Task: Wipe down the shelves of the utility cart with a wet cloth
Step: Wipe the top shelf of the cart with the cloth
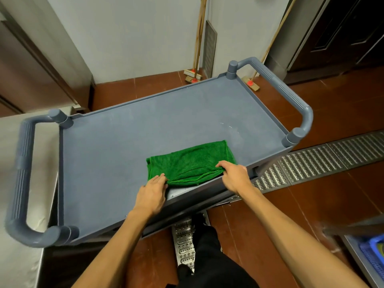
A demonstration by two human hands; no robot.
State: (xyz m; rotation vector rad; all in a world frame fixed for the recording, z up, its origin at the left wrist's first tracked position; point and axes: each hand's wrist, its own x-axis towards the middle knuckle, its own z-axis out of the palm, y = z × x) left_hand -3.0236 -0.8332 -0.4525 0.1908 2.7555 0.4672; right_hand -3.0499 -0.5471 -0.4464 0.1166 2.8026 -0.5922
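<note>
A grey-blue utility cart [128, 129] fills the middle of the head view, its top shelf seen from above. A folded green cloth [191, 161] lies flat on the shelf's near right part, against the front rim. My left hand [152, 193] grips the cloth's near left corner. My right hand [234, 175] pinches its near right edge. A few water drops glisten on the shelf beyond the cloth. The lower shelves are hidden under the top one.
The cart has looped handles at its left end [22, 179] and right end [291, 96]. Brooms [194, 76] lean on the white wall behind. A metal floor drain grate [324, 159] runs to the right. A steel counter [20, 142] stands left; a blue crate [374, 252] sits bottom right.
</note>
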